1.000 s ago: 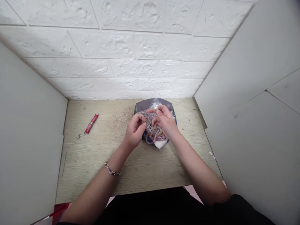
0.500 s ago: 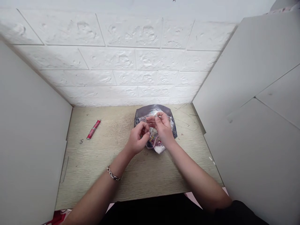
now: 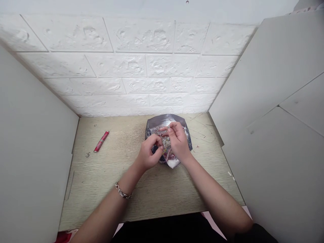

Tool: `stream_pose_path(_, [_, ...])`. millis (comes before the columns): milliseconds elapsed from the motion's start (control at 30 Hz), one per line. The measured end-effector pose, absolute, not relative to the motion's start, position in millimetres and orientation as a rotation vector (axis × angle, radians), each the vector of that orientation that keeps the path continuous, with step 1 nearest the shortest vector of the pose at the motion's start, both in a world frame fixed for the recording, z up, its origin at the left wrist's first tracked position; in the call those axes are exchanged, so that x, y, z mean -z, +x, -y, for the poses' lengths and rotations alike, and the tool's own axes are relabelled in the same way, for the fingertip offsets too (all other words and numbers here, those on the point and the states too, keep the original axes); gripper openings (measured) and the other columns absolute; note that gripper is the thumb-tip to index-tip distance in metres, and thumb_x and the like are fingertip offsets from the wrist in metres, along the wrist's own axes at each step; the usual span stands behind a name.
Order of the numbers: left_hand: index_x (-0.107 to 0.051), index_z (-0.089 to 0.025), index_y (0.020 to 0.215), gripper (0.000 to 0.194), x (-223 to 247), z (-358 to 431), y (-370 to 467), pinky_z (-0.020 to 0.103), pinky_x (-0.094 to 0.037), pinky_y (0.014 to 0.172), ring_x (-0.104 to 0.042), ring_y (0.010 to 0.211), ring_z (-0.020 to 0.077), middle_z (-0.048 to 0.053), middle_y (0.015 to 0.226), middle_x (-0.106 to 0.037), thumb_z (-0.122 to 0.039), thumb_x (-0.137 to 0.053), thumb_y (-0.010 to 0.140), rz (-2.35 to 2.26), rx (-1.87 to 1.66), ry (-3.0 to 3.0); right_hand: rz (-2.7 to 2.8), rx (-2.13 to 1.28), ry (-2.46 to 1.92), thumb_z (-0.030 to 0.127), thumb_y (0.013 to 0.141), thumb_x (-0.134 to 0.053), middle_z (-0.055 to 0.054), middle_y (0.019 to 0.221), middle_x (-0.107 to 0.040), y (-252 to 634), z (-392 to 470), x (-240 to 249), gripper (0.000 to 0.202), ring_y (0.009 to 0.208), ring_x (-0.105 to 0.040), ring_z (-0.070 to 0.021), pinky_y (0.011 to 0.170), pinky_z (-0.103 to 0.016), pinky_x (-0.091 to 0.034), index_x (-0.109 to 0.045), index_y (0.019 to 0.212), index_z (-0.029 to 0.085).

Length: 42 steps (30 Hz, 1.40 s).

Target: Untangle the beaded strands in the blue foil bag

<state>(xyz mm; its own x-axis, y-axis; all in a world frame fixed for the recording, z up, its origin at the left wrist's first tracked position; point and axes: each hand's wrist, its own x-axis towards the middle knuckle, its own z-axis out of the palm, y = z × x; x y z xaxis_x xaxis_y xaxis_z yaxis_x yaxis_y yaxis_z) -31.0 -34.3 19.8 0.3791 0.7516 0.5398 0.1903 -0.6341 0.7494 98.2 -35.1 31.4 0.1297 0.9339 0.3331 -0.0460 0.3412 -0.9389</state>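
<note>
A silvery-lined open bag (image 3: 165, 119) lies on the wooden table (image 3: 113, 182), with many small coloured beads (image 3: 167, 148) inside. Above its left part is my left hand (image 3: 150, 152), thumb and forefinger pinched together; whatever is between them is too small to make out. My right hand (image 3: 179, 141) is over the bag's right part, thumb against the forefinger and the other fingers reaching left. What it pinches is also too small to tell. A chain bracelet (image 3: 123, 191) circles my left wrist.
A red tube (image 3: 101, 141) lies on the left of the table, with a small metallic piece (image 3: 87, 155) near its lower end. Thin strands (image 3: 199, 131) lie at the back right. White brick-patterned wall behind, pale panels on both sides.
My right hand's fingers have tilted and shifted slightly, with the thumb lower. My left hand has stayed nearly in place, still pinched. The view has shifted a little.
</note>
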Motion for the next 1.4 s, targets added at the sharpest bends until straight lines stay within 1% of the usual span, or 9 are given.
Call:
stream_pose_path(267, [-0.044,-0.018,0.066,0.008,-18.9,33.9,-30.3,0.026,-0.037,0.058,-0.044,0.061,0.0117,0.000,0.064,-0.047,-0.012,-0.046,0.072,-0.830,-1.219,2.099,1.042,-1.107,-0.843,0.033,0.083,-0.045,0.003,0.072,-0.060,93.7,34.9,-29.4,0.012,0.069,-0.059,-0.0112,0.072,-0.031,-0.047,-0.039,0.085,0.023])
stream_pose_path(367, [-0.044,-0.018,0.067,0.008,-18.5,33.7,-30.3,0.026,-0.038,0.058,-0.045,0.060,0.0116,0.000,0.064,-0.048,-0.013,-0.045,0.073,-0.854,-1.202,2.089,0.962,-1.122,-0.903,0.031,0.082,-0.044,0.003,0.070,-0.061,92.3,35.3,-31.8,0.010,0.066,-0.057,-0.0105,0.064,-0.027,-0.045,-0.039,0.085,0.022])
stream_pose_path(533, [-0.045,-0.018,0.067,0.007,-22.6,34.8,-30.0,0.025,-0.038,0.058,-0.045,0.060,0.0114,0.000,0.064,-0.048,-0.013,-0.045,0.073,-0.881,-1.164,2.146,0.925,-1.075,-0.997,0.031,0.078,-0.047,0.004,0.064,-0.061,98.1,29.6,-31.5,0.011,0.056,-0.050,-0.0090,0.049,-0.021,-0.035,-0.040,0.082,0.022])
stream_pose_path(700, [-0.045,-0.018,0.066,0.008,-26.3,35.1,-29.5,0.025,-0.037,0.057,-0.045,0.060,0.0112,-0.001,0.062,-0.048,-0.013,-0.046,0.072,-0.857,-1.167,2.259,0.867,-1.306,-0.970,0.036,0.073,-0.052,0.006,0.060,-0.060,110.2,25.2,-31.4,0.020,0.041,-0.040,-0.0064,0.036,-0.018,-0.022,-0.039,0.084,0.024])
stream_pose_path(933, [-0.045,-0.018,0.065,0.010,-25.8,35.5,-29.1,0.024,-0.036,0.056,-0.045,0.060,0.0110,-0.001,0.062,-0.047,-0.010,-0.047,0.072,-0.806,-1.148,2.300,0.784,-1.421,-0.894,0.033,0.070,-0.055,0.008,0.049,-0.052,113.3,26.1,-34.3,0.022,0.040,-0.042,-0.0069,0.039,-0.018,-0.031,-0.041,0.084,0.022])
stream_pose_path(1067, [-0.044,-0.018,0.063,0.011,-24.9,35.1,-29.4,0.023,-0.032,0.050,-0.038,0.053,0.0090,-0.002,0.060,-0.042,-0.012,-0.048,0.072,-0.877,-1.142,2.259,0.799,-1.424,-0.886,0.033,0.070,-0.055,0.008,0.049,-0.052,111.6,27.3,-35.3,0.021,0.040,-0.042,-0.0072,0.039,-0.019,-0.031,-0.042,0.083,0.022])
stream_pose_path(1167, [-0.046,-0.018,0.068,0.007,-24.3,34.5,-28.5,0.022,-0.029,0.046,-0.033,0.048,0.0070,-0.003,0.062,-0.038,-0.014,-0.051,0.071,-0.961,-1.145,2.176,0.855,-1.436,-0.871,0.034,0.070,-0.055,0.007,0.051,-0.052,109.5,28.7,-34.4,0.021,0.042,-0.044,-0.0073,0.041,-0.019,-0.033,-0.042,0.082,0.022])
stream_pose_path(1300, [-0.048,-0.019,0.082,0.013,-20.5,32.0,-27.1,0.021,-0.028,0.044,-0.031,0.046,0.0062,-0.006,0.059,-0.036,-0.023,-0.055,0.073,-1.039,-1.105,1.966,0.956,-1.469,-0.812,0.034,0.071,-0.056,0.006,0.055,-0.054,106.9,29.5,-30.8,0.018,0.047,-0.048,-0.0071,0.045,-0.020,-0.038,-0.045,0.079,0.021])
stream_pose_path(1400, [-0.054,-0.018,0.089,0.022,-17.0,28.7,-27.8,0.021,-0.032,0.047,-0.040,0.049,0.0082,-0.005,0.056,-0.043,-0.034,-0.055,0.075,-1.075,-1.034,1.844,0.992,-1.461,-0.811,0.032,0.071,-0.057,0.006,0.056,-0.054,106.6,29.0,-29.5,0.017,0.050,-0.050,-0.0069,0.048,-0.020,-0.042,-0.047,0.078,0.020])
